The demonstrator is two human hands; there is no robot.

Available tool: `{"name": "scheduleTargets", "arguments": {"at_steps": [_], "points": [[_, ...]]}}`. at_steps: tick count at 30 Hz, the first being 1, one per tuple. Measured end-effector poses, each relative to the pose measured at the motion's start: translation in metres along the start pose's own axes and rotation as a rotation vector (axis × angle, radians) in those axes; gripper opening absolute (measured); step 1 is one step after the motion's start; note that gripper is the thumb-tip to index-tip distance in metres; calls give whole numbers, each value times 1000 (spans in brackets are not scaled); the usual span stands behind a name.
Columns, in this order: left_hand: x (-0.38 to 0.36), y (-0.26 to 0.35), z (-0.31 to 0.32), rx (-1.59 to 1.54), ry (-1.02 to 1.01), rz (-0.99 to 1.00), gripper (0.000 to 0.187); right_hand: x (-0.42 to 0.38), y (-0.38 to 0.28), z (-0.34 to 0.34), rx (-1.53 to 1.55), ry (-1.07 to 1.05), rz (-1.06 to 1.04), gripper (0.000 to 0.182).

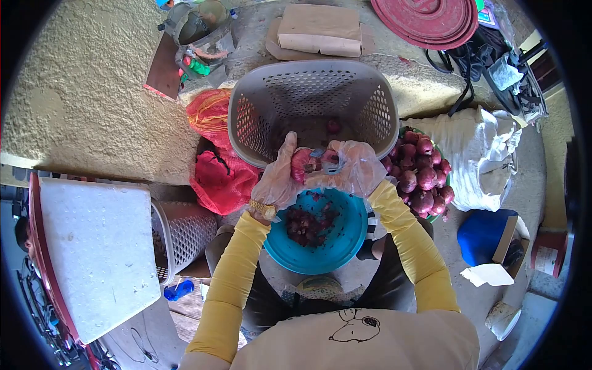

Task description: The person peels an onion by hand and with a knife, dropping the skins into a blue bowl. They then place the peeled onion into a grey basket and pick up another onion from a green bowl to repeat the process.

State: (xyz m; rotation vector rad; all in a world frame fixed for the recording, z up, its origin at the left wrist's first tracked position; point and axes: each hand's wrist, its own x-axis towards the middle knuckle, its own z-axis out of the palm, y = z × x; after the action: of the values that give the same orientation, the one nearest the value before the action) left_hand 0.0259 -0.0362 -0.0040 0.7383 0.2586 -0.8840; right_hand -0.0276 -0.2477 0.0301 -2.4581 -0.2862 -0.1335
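Observation:
My left hand (275,179), in a clear plastic glove, holds a red onion (302,164) over the front rim of a grey perforated basket (313,80). Close on its right, my right hand (353,166), also gloved, has its fingers closed at the onion; a small blue-grey item shows between the hands, too small to name. One onion (333,127) lies inside the basket. Below the hands, a turquoise basin (345,246) contains dark red onion skins and scraps (305,227). Many red onions (425,178) fill a green container on the right.
Red mesh sacks (225,179) lie left of the basket. A white foam lid (95,256) and another perforated basket (191,237) stand at left. White sacking (475,154) and a blue item (484,234) are at right. Cardboard (319,29) and a red lid (425,21) lie behind.

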Motion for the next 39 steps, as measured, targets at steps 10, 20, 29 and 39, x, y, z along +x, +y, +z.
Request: {"name": "scheduleTargets", "arguments": {"at_steps": [10,20,29,39], "points": [[16,-16,-26,283,34,170,69,-7,-1,8,-97,44,-96,76],[-3,-4,6,146,44,33,58,-6,7,17,-149,192,-259,79],[-2,0,4,49,-67,-67,52,-2,0,3,-256,-28,-97,80],[-2,-3,13,-27,-218,-18,55,-10,29,23,-52,177,-151,77]]}}
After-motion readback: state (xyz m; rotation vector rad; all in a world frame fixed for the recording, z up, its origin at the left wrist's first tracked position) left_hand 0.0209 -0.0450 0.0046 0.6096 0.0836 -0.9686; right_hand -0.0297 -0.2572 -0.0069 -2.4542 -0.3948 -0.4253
